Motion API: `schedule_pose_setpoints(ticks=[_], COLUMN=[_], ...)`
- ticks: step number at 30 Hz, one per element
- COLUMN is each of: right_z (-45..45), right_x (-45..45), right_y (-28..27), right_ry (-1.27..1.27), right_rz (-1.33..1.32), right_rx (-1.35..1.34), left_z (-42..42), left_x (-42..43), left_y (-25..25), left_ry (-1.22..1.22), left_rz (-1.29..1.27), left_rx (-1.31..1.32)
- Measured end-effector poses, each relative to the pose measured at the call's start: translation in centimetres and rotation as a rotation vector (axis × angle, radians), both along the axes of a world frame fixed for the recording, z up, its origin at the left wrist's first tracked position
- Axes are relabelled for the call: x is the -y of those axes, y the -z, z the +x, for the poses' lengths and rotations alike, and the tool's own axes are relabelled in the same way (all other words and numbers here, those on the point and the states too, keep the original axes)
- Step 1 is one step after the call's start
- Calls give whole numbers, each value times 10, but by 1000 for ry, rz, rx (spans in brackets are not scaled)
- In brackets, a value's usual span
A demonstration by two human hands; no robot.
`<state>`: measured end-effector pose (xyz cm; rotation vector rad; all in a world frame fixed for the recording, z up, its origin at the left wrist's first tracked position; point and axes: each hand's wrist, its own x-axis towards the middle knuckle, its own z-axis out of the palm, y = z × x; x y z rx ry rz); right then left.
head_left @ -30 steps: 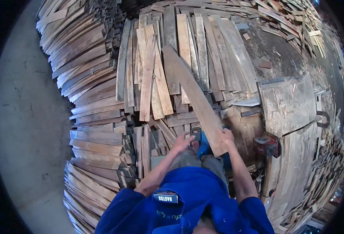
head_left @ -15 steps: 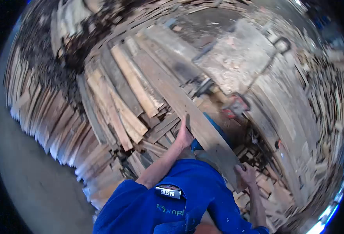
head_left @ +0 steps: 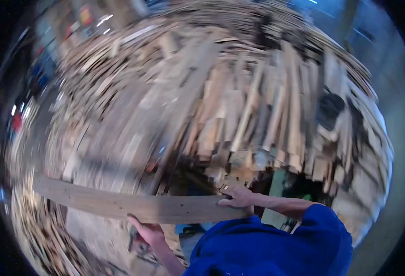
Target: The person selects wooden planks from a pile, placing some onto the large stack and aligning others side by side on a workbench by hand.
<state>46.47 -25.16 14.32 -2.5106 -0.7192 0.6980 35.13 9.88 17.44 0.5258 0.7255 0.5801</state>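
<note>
A long, flat wooden board stretches across the front of the view, from the far left to just before my body. My right hand grips it close to its right end, with the thumb over the top face. Farther left along the board, my left hand holds its near edge from below; the board hides most of those fingers. Small dark spots mark the board's top face.
Many planks lie side by side in a wide pile ahead. A dark round object rests on the planks at the right. Loose wood strips are heaped at lower left. A grey floor runs along the right. Much is motion-blurred.
My view and body have swung round sharply, and the board now lies crosswise, pointing left instead of away from me. Both hands have stayed on it.
</note>
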Motion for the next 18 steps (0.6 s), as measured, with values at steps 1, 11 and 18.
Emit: schedule_pose_setpoints(ticks=[1,11,18], right_z=[-11,-211,-286], right_x=[15,64,76], right_y=[-6,-26,-43], right_ry=[77,912,1655], right_rz=[15,188,559], right_rx=[-10,-89,-59], left_z=[17,116,82], left_x=[5,102,146], left_y=[-1,19,38], left_ry=[93,1230,1805], left_rz=[13,203,516], left_rx=[19,297,58])
